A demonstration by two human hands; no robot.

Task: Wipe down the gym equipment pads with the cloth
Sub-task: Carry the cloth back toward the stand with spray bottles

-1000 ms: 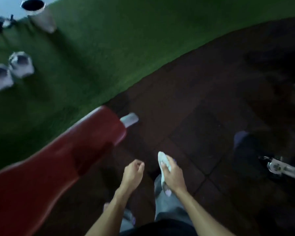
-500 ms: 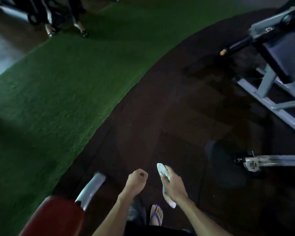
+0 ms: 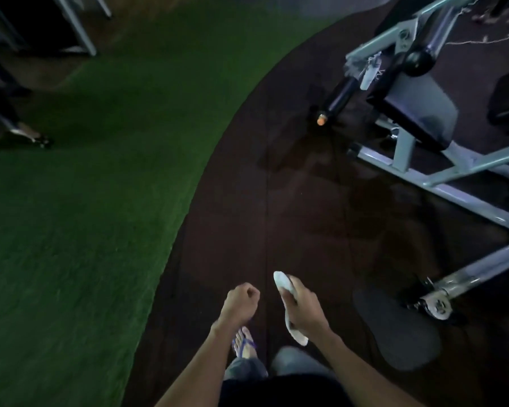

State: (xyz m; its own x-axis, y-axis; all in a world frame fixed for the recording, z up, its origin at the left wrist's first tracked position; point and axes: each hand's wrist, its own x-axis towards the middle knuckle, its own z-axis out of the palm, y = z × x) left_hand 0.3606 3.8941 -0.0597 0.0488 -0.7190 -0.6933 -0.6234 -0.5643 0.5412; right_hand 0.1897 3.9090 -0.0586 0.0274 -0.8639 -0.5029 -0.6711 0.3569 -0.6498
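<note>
My right hand [image 3: 303, 309] is shut on a folded white cloth [image 3: 282, 282], held low in front of me; the cloth's ends stick out above and below my fist. Beside it, my left hand [image 3: 240, 304] is curled into a loose fist with nothing in it. A grey-framed gym machine stands at the upper right with a dark seat pad [image 3: 420, 110] and a black roller pad [image 3: 340, 98] on an arm with an orange end cap. Another dark pad [image 3: 394, 327] sits on a chrome arm at the lower right. Both hands are well apart from these pads.
Dark rubber floor tiles [image 3: 276, 201] run ahead of me, bordered on the left by green turf [image 3: 86, 186]. The machine's grey frame rails [image 3: 453, 195] lie across the floor at right. Metal legs [image 3: 80, 30] and another person's foot [image 3: 33, 136] are at the far left.
The view has swung right and forward: the red pad has dropped out of sight at the lower left, and the grey machine now fills the upper right. My hands keep their pose.
</note>
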